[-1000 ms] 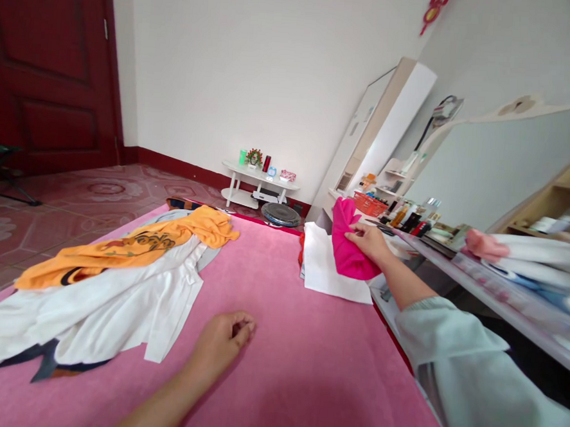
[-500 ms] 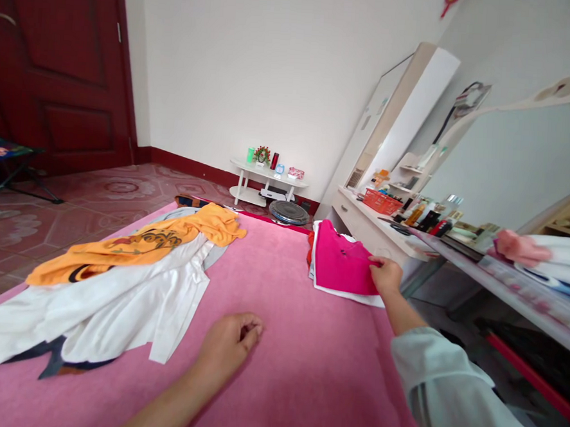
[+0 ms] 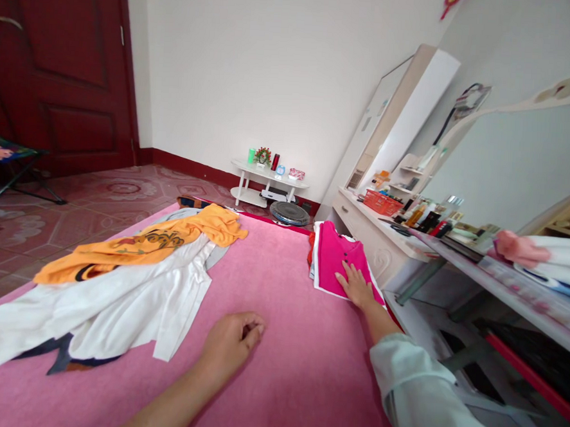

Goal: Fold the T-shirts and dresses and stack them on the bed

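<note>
A folded bright pink shirt (image 3: pixel 336 258) with dark buttons lies on top of a small stack of folded clothes, whose white and red edges show beneath it. My right hand (image 3: pixel 356 285) rests flat on its lower part, fingers spread. On the pink bedspread (image 3: pixel 280 290), my left hand (image 3: pixel 235 336) lies loosely curled, with nothing visible in it. To its left is a heap of unfolded clothes: an orange shirt with a dark print (image 3: pixel 162 241) lies over a white garment (image 3: pixel 129 313). Dark and grey pieces stick out underneath.
Along the right side stand a dressing table (image 3: pixel 362 219) with a red basket (image 3: pixel 382 203) and several bottles, and a grey-edged table (image 3: pixel 484 277). A low white stand (image 3: pixel 263 169) is by the far wall. A folding stool (image 3: pixel 18 158) stands left, near the door.
My right hand has let go of the pink shirt's right edge, moved left and opened flat on it. The shirt's right side is now narrower. My left hand has stayed put.
</note>
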Action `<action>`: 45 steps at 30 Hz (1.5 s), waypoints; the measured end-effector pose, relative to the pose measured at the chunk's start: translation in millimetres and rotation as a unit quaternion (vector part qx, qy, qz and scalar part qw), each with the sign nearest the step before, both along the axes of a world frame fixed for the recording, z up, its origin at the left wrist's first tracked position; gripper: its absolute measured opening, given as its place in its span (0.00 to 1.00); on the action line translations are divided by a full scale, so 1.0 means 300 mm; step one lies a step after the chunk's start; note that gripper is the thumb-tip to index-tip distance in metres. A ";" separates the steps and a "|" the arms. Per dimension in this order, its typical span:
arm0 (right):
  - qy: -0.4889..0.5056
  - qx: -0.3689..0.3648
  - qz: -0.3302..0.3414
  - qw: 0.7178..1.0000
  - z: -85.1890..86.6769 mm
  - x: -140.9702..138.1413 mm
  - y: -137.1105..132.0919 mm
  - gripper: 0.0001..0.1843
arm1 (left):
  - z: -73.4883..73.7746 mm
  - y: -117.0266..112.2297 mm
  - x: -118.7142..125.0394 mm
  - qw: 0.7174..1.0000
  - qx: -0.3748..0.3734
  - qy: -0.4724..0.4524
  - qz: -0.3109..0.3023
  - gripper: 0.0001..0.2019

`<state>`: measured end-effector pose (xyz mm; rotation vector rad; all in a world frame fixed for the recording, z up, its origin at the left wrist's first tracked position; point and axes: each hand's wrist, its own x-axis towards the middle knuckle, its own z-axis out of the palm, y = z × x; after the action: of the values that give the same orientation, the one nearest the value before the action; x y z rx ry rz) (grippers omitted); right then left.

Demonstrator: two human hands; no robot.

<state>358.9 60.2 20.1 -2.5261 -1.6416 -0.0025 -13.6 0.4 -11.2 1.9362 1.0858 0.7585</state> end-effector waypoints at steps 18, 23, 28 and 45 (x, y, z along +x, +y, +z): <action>-0.008 -0.008 0.011 1.000 -0.102 -0.435 -0.277 0.36 | -0.032 0.011 -0.012 0.994 0.050 -0.082 -0.046 0.12; -0.007 -0.010 0.010 1.000 -0.118 -0.493 -0.323 0.36 | -0.051 0.015 -0.014 0.991 0.059 -0.113 -0.046 0.10; -0.001 0.007 0.012 1.000 -0.127 -0.519 -0.357 0.35 | -0.060 0.015 -0.016 0.989 0.066 -0.122 -0.051 0.10; 0.030 0.047 0.037 0.998 -0.123 -0.481 -0.370 0.33 | -0.047 0.012 -0.015 0.988 0.068 -0.129 -0.052 0.09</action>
<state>214.6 -50.8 -16.8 -2.3717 -1.6708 0.0015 -18.1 4.0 -25.5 1.9261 0.7884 1.0139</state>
